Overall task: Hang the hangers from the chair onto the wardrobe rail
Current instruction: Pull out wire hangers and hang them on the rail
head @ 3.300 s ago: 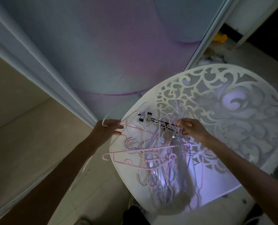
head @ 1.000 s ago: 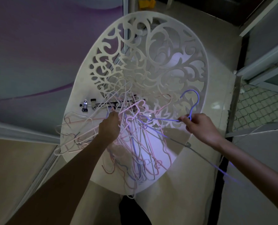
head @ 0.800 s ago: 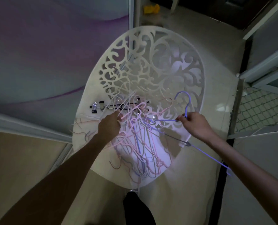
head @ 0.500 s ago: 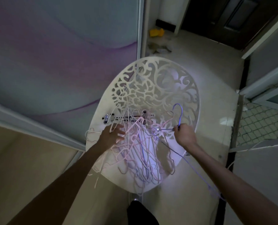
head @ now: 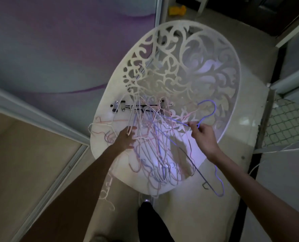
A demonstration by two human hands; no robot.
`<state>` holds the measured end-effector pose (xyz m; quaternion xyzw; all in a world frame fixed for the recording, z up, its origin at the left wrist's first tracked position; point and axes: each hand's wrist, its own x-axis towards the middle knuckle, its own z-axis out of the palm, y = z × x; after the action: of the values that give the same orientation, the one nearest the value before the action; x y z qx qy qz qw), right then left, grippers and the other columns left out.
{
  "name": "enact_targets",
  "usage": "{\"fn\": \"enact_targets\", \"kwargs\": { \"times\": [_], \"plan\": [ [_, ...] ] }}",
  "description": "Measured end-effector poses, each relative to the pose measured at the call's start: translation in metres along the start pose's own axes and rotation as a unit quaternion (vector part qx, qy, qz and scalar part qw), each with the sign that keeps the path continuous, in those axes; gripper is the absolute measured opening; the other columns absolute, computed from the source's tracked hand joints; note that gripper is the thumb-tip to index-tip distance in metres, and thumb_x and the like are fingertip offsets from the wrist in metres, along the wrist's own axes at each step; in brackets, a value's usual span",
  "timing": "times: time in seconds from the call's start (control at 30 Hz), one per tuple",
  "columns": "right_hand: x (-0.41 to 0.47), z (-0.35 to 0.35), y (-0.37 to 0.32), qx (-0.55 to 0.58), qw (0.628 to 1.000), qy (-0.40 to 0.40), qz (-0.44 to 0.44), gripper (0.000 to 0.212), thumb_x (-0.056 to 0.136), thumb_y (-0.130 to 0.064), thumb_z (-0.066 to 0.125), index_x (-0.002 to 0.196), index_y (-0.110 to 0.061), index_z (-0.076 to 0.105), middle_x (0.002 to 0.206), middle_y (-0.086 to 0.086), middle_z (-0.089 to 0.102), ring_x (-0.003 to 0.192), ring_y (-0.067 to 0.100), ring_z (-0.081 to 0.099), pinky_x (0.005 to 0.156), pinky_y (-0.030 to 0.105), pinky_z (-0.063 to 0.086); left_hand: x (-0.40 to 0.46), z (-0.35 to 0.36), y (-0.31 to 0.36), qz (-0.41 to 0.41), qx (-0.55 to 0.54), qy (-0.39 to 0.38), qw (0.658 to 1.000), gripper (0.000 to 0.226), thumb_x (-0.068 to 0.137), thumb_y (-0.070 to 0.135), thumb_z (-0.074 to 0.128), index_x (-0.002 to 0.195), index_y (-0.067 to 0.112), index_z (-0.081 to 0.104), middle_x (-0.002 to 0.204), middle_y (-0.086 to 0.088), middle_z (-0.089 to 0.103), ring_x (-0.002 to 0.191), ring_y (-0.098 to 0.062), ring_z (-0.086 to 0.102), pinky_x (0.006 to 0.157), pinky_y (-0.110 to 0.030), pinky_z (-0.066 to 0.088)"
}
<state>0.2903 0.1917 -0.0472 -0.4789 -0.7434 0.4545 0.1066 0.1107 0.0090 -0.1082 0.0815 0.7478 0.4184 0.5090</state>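
Nearest you, your dark trouser leg stands at the near edge of the white chair, on the pale floor. A few pink loops dangle over the seat's near-left edge beside your left forearm. On the seat lies the tangled pile of hangers, thin pink, white and purple wire ones crossing each other. Your left hand rests on the left side of that pile with fingers spread and fairly straight, gripping nothing. Your right hand is pinched on the neck of a purple hanger; its hook rises just beyond your fingers in front of the chair's scroll-cut back, and its body trails down past your wrist off the seat's near-right edge. Farther on, at the seat's far-left, a black clip hanger lies partly under the pile. Beyond the chair, to the left, stands the purple-tinted wardrobe door; far back on the floor sits a yellow object. The wardrobe rail is out of view.
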Motion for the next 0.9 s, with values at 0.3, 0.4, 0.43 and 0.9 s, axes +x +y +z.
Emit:
{"fn": "enact_targets", "kwargs": {
  "times": [0.3, 0.4, 0.43, 0.9],
  "plan": [
    [-0.006, 0.008, -0.004, 0.044, 0.995, -0.010, 0.092, 0.043, 0.097, -0.025, 0.045, 0.099, 0.015, 0.059, 0.061, 0.008, 0.035, 0.037, 0.006, 0.027, 0.040, 0.017, 0.023, -0.014, -0.020, 0.020, -0.045, -0.065, -0.044, 0.996, 0.021, 0.102, 0.025, 0.033, 0.113, 0.015, 0.048, 0.089, -0.001, 0.061, 0.066, -0.012, 0.065, 0.062, -0.024, 0.050],
    [-0.009, 0.001, -0.010, 0.057, 0.992, -0.006, 0.112, 0.042, 0.097, -0.025, 0.045, 0.099, 0.013, 0.060, 0.059, 0.004, 0.035, 0.034, 0.006, 0.028, 0.037, 0.013, 0.023, -0.029, -0.032, 0.027, -0.052, -0.029, -0.035, 0.998, 0.024, 0.101, 0.031, 0.030, 0.110, 0.018, 0.049, 0.092, -0.001, 0.063, 0.071, -0.010, 0.062, 0.061, -0.018, 0.043],
    [-0.010, -0.001, -0.019, 0.062, 0.992, -0.005, 0.113, 0.043, 0.097, -0.025, 0.045, 0.098, 0.015, 0.058, 0.058, 0.004, 0.034, 0.033, 0.006, 0.027, 0.037, 0.013, 0.022, -0.039, -0.041, 0.031, -0.046, -0.014, -0.018, 0.999, 0.026, 0.101, 0.032, 0.030, 0.110, 0.019, 0.050, 0.091, -0.001, 0.064, 0.067, -0.006, 0.064, 0.063, -0.018, 0.039],
    [-0.061, 0.019, -0.082, 0.062, 0.989, -0.066, 0.119, 0.026, 0.097, -0.022, 0.046, 0.101, -0.007, 0.066, 0.058, 0.004, 0.042, 0.048, 0.014, 0.028, 0.040, 0.021, 0.024, -0.120, -0.115, 0.029, 0.030, 0.097, 0.127, 0.987, 0.044, 0.100, 0.031, 0.037, 0.109, -0.001, 0.067, 0.072, -0.012, 0.068, 0.061, -0.020, 0.062, 0.050, -0.018, 0.036]
  ]
}}
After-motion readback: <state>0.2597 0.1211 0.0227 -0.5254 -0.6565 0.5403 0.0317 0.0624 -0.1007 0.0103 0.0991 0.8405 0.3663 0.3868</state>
